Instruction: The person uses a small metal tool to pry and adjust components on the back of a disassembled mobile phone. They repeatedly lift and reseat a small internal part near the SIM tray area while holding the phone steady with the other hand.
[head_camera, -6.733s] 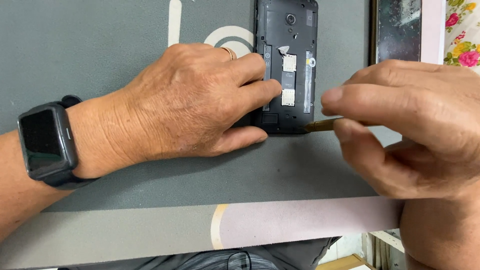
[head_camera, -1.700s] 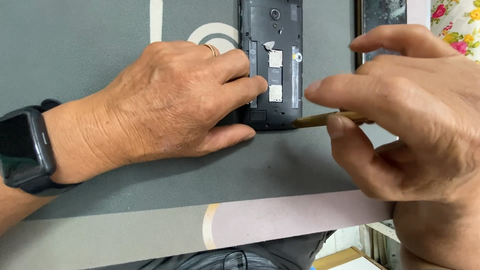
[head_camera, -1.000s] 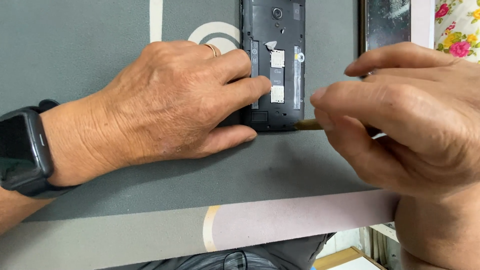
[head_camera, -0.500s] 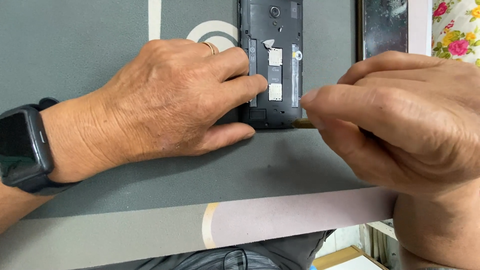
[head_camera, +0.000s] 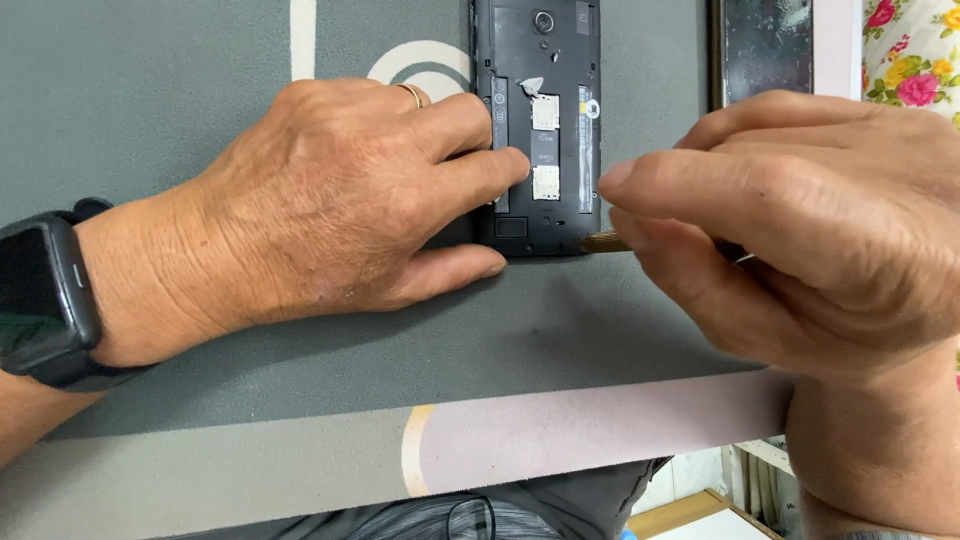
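Two hands work on one phone in the head view. The phone (head_camera: 538, 125) lies face down on the grey mat (head_camera: 300, 400), back cover off, its insides showing. The left hand (head_camera: 330, 205) lies flat and presses the phone's left edge so it stays put. The right hand (head_camera: 800, 225) pinches a thin brown tool (head_camera: 603, 242), whose tip touches the phone's bottom right corner. This looks like the prying step. Next, I think, the tip needs a gentle, steady push into the gap.
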